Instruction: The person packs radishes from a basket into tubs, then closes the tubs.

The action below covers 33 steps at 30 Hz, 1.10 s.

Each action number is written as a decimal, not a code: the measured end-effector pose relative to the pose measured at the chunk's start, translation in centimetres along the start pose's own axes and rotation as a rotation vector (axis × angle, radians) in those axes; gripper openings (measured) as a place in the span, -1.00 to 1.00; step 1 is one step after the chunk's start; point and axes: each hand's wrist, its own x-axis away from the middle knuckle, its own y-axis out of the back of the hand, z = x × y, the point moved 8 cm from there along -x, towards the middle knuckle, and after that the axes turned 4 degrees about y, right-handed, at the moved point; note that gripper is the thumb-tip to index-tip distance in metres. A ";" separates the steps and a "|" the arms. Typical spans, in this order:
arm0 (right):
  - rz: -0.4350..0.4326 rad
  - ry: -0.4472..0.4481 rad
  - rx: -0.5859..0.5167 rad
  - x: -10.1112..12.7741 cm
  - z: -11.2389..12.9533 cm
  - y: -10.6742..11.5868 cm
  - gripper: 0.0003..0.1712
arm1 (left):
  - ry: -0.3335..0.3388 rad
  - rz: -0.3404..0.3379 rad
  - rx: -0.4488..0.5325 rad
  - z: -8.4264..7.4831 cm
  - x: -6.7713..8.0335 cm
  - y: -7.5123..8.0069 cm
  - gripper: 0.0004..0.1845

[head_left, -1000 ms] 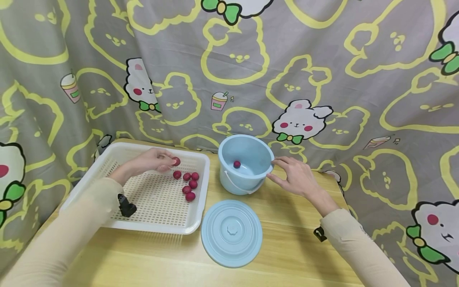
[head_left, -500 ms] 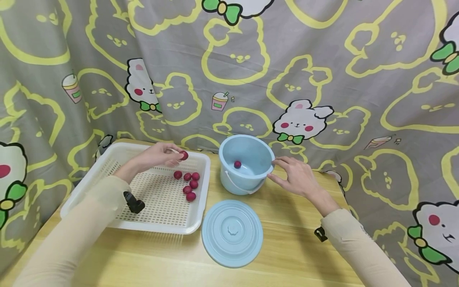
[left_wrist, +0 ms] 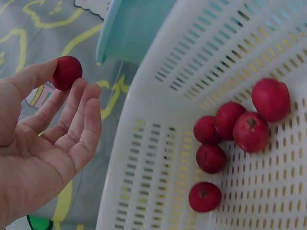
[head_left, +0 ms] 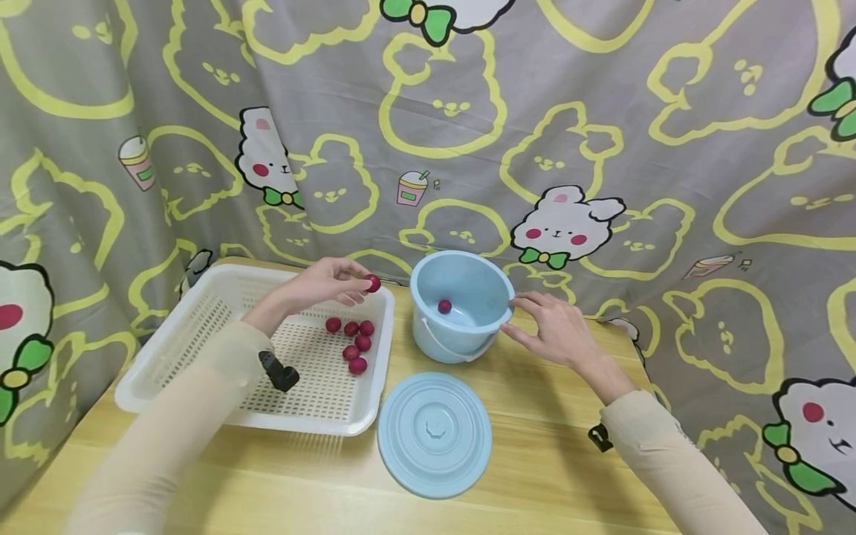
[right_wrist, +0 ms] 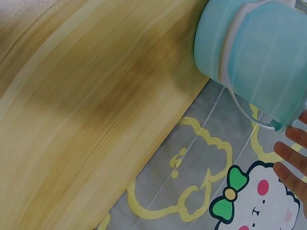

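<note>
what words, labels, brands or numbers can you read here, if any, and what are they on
No readable text on anything in view.
Light-blue bucket, light-blue lid and white slotted basket: no lettering visible.
Cartoon-print curtain: pictures, no legible words.
Tiny marks beside the printed drink cup: too small to tell whether they are letters.

Smooth plastic bucket [head_left: 463, 284] and lid [head_left: 435, 435], perforated plastic basket [head_left: 306, 388], smooth-skinned fruits [head_left: 357, 365], wood-grained tabletop [head_left: 548, 468], matt cloth curtain [head_left: 321, 89]
</note>
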 end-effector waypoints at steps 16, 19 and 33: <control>-0.006 -0.008 -0.004 0.0 0.0 0.0 -0.34 | -0.048 0.011 0.032 -3.8 -1.9 -2.3 -0.55; -0.004 -0.009 -0.004 0.0 0.0 0.0 -0.34 | -0.061 0.026 0.033 -4.6 -2.3 -3.1 -0.58; 0.007 -0.016 0.004 0.0 -0.1 -0.2 -0.34 | -0.087 0.068 0.037 -6.9 -3.9 -5.4 -0.59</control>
